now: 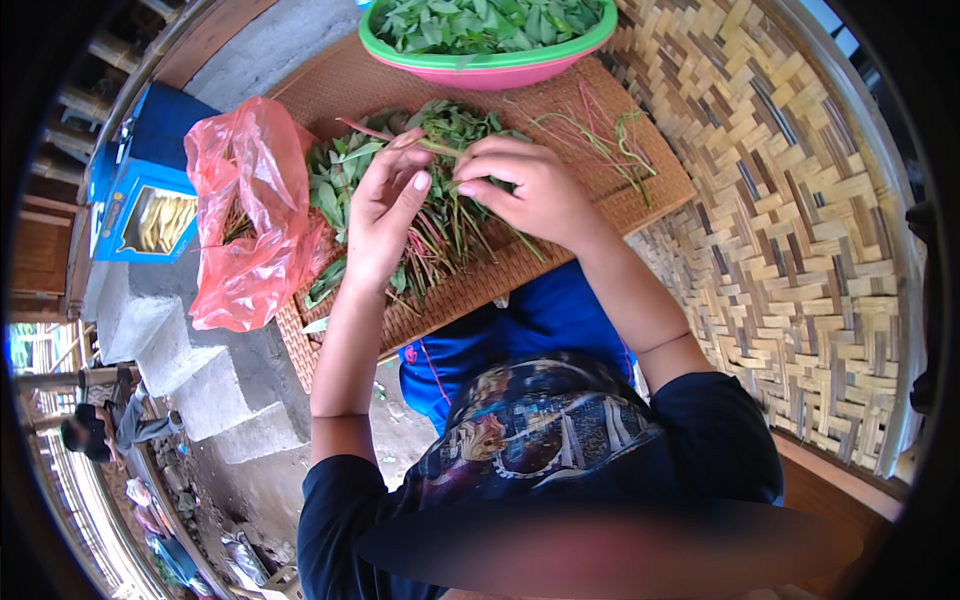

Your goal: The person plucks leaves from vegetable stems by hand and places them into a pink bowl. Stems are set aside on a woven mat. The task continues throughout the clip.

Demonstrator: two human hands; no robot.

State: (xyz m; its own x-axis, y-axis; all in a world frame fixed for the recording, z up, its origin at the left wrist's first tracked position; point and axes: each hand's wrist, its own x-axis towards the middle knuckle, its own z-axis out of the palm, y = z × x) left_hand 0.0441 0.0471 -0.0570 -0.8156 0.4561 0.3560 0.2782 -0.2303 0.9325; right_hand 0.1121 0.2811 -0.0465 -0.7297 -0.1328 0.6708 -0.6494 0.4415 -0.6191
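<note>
A leafy-green stem [441, 148], reddish toward its left end, stretches between my two hands over the woven tabletop [637, 199]. My left hand [386, 206] has its fingers curled around the stem, thumb raised. The stem's right end is pinched in the fingertips of my right hand [529, 187]. Under both hands lies a heap of leafy greens [450, 251], its cut stems pointing toward me; my hands hide part of it. Farther off, picked green leaves [487, 26] fill a plastic basin [480, 61] with a green rim and pink underside.
Bare stems [592, 142] lie scattered on the tabletop's right side. A crumpled red plastic bag [259, 172] sits at its left edge, beside a blue box [131, 229] with a window. A woven bamboo wall [795, 225] borders the right. Concrete steps [210, 382] and another person [112, 427] appear left.
</note>
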